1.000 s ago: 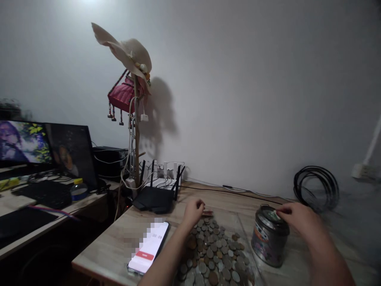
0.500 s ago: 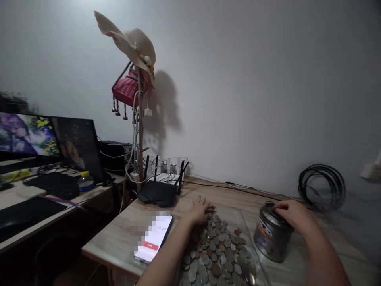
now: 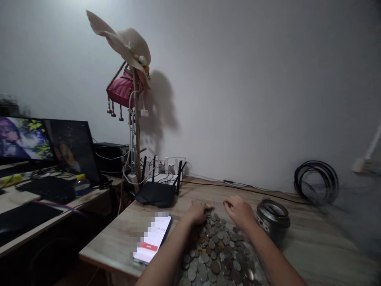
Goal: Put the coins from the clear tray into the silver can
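A heap of several coins (image 3: 218, 254) lies on the wooden table (image 3: 312, 246) in front of me. My left hand (image 3: 196, 211) rests at the far edge of the heap, fingers bent down onto the coins. My right hand (image 3: 240, 211) hovers over the far right of the heap, fingers loosely curled; whether it holds a coin is hidden. A round metal tin (image 3: 272, 220) with a slotted lid stands just right of my right hand. A phone (image 3: 153, 239) with a lit screen lies left of my left forearm.
A black router (image 3: 157, 191) and a power strip sit at the table's back left. A stand holds a straw hat (image 3: 125, 41) and a pink bag (image 3: 120, 90). Monitors (image 3: 47, 145) and a keyboard fill the desk at left. Coiled black cable (image 3: 316, 180) hangs at right.
My right hand has left the tin's lid and moved left over the coins. My left hand has lowered onto the far edge of the heap.
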Demonstrator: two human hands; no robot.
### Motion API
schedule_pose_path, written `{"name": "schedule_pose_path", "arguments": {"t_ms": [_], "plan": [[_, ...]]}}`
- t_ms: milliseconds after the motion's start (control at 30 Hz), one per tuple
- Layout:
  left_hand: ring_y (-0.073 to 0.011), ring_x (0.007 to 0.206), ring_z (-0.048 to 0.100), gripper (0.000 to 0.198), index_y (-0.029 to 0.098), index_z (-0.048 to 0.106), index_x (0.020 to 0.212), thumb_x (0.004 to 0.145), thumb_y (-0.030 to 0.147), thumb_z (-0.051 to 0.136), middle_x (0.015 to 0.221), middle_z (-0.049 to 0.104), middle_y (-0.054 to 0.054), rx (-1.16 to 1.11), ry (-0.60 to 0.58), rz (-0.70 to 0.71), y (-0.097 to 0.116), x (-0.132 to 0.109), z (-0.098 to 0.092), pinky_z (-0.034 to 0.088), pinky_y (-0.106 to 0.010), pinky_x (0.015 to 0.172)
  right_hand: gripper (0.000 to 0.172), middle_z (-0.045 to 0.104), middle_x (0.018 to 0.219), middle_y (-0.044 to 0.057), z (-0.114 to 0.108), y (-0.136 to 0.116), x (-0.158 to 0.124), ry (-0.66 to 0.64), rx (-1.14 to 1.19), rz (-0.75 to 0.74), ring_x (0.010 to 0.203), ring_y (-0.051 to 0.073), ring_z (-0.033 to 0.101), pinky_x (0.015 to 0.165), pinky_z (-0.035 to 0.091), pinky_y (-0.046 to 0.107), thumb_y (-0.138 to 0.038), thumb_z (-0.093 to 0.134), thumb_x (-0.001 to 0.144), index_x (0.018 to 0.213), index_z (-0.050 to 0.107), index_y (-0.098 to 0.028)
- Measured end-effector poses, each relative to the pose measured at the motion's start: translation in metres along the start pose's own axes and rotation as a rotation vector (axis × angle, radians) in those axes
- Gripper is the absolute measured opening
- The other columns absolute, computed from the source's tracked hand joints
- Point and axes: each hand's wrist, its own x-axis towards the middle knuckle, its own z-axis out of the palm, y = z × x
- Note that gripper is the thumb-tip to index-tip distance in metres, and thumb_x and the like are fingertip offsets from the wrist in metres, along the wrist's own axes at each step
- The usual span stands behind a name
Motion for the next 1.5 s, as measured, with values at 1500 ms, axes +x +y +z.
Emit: {"name": "schedule_pose_path", "arguments": {"t_ms": [1500], "plan": [[-0.0079,0.046,0.052,0.023,0.015,0.052,0.080,0.069,0.031,0.040,0.058,0.056,0.000,-1.272,-0.260,-0.126,0.018,-0.003,-0.005,0.039,-0.018,0.046,0.023,0.061,0.083,0.007,0.027,-0.002,-0.008,-0.104,-0.006,-0.295,0.077,0.016,0.052,0.064,0.033,0.025,-0.019,0.037,0.078,0.087,0.058,-0.019]]}}
